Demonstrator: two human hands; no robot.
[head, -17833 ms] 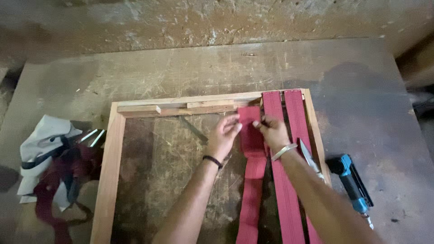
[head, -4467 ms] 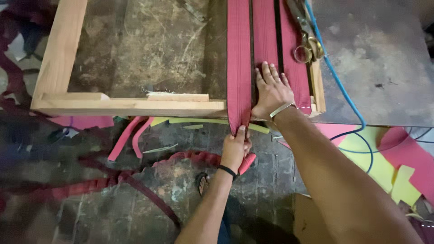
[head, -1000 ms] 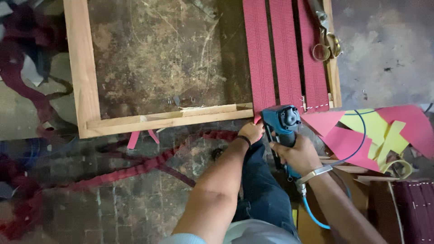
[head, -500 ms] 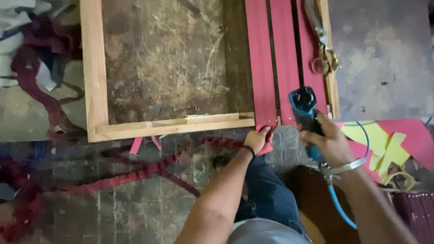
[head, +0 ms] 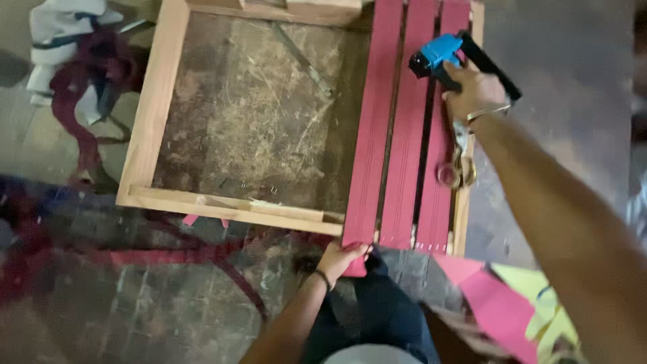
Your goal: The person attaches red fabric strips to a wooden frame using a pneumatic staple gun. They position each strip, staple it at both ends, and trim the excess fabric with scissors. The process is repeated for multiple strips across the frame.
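The left hand (head: pixel 340 256) is closed on the loose end of one red webbing strap (head: pixel 372 135), pinching it where it folds over the near rail of the wooden frame (head: pixel 151 101); the right hand (head: pixel 472 87) is wrapped tight around the grip of a blue staple gun (head: pixel 441 54), held over the far end of the straps near the frame's far right corner; each wrist carries one band, dark on the left, pale metal on the right.

Three red straps lie side by side lengthwise across the right part of the frame, the held one being the leftmost, the other two (head: pixel 408 141) (head: pixel 441 162) just beside it with narrow gaps between; one pair of scissors (head: pixel 458 165) rests on the rightmost strap, by the frame's right rail.

The frame is one open rectangle of four pale rails lying on a scuffed, dusty work surface (head: pixel 263 121); a tangle of red webbing (head: pixel 94 87) and what seems to be one pale cloth bundle (head: pixel 57 27), blurred here, lie beyond its left rail; pink and yellow offcuts (head: pixel 519 303) are at the lower right.
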